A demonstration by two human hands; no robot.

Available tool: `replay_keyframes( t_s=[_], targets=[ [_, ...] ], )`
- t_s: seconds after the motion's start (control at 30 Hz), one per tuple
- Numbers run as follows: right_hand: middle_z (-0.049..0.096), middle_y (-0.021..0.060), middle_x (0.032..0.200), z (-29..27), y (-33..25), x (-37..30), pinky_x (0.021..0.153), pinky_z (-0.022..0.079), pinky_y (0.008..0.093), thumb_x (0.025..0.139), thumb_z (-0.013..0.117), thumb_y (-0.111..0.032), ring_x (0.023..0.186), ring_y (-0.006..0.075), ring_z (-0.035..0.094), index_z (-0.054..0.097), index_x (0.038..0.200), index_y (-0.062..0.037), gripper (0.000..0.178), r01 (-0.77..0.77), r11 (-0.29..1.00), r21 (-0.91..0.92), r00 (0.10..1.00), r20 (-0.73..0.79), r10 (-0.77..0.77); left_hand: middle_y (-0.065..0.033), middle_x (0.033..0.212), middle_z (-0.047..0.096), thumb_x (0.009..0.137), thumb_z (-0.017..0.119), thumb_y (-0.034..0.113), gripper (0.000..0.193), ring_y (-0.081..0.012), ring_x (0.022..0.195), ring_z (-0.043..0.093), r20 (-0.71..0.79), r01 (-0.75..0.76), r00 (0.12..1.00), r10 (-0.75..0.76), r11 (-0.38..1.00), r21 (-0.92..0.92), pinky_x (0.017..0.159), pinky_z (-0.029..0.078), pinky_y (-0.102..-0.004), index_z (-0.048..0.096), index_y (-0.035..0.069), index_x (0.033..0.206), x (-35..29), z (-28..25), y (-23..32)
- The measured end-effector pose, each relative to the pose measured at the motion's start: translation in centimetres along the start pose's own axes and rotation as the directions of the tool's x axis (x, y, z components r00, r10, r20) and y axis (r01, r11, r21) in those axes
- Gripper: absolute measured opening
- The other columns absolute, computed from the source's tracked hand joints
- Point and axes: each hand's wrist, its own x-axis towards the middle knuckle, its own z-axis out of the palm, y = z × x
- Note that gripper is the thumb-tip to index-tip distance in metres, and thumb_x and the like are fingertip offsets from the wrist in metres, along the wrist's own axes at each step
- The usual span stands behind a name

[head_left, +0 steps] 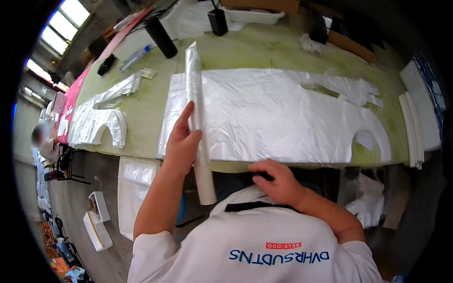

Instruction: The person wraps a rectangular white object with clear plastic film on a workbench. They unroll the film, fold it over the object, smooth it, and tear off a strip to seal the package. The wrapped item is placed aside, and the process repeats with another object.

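Note:
My left hand (pixel 181 139) is closed round a long, narrow roll of shiny, whitish plastic film (pixel 194 85). The roll tilts across the table's near edge, its lower end hanging in front of my shirt. Under and to the right of it lies a broad, flat stack of plastic vest-style bags (pixel 264 118), with a cut-out curve and handle strips at the right end. My right hand (pixel 278 181) rests by the near table edge, below the stack. Its thumb and forefinger are apart, with nothing visible between them; the other fingers are partly hidden.
On the green-stained table (pixel 264 49), another bag stack (pixel 96 120) lies left. Farther back are a plastic bottle (pixel 135 59), a black cylinder (pixel 161 37), a black box (pixel 217 21) and a cardboard box (pixel 349 45). White foam pieces (pixel 96 221) lie on the floor; a person (pixel 47 144) sits far left.

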Motion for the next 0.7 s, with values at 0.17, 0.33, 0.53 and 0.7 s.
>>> replay_keyframes(
  t_s=[0.17,0.33,0.53,0.7],
  targets=[
    [0.06,0.0089,0.117,0.7,1.0,-0.4,0.09,0.052,0.0282,0.101,0.06,-0.009,0.103,0.0158,0.061,0.042,0.145,-0.0034,0.047,-0.382,0.716,0.584,0.91,0.103,0.401,-0.0144,0.142,0.051,0.09,0.051,-0.004,0.074,-0.0187,0.118,0.056,0.145,0.252,0.963,-0.229,0.953,-0.168,0.101,0.047,-0.0323,0.031,0.009,0.16,-0.8,6.8,-3.3],
    [0.062,0.0098,0.116,-0.1,0.8,-1.0,0.081,0.057,0.0312,0.105,0.056,-0.021,0.099,0.0171,0.066,0.04,0.145,-0.0009,0.048,-0.529,0.544,0.652,0.806,0.185,0.562,-0.0197,0.166,0.021,0.092,0.051,-0.004,0.072,-0.0253,0.147,0.036,0.238,-0.07,0.971,-0.02,0.929,0.362,0.112,0.04,-0.0347,0.029,0.007,0.159,-5.5,8.2,-6.4],
    [0.063,0.0114,0.11,0.2,0.0,0.3,0.078,0.059,0.0333,0.104,0.057,-0.03,0.094,0.0197,0.068,0.049,0.131,0.0006,0.042,-0.604,0.326,0.727,0.699,0.286,0.656,-0.0154,0.162,0.023,0.093,0.062,-0.005,0.087,-0.0246,0.146,0.036,0.302,-0.101,0.953,0.009,0.951,0.291,0.116,0.036,-0.0386,0.013,0.012,0.163,-11.1,6.5,-8.6],
    [0.065,0.0112,0.103,1.5,0.4,0.4,0.077,0.06,0.0345,0.104,0.058,-0.028,0.09,0.0204,0.069,0.057,0.114,-0.0003,0.029,-0.624,0.36,0.694,0.695,0.283,0.661,-0.0133,0.144,0.033,0.087,0.07,-0.007,0.101,-0.0208,0.126,0.052,0.222,-0.037,0.975,0.006,0.99,0.136,0.104,0.05,-0.0364,0.006,0.011,0.163,-11.9,6.7,-8.5]
  ],
)
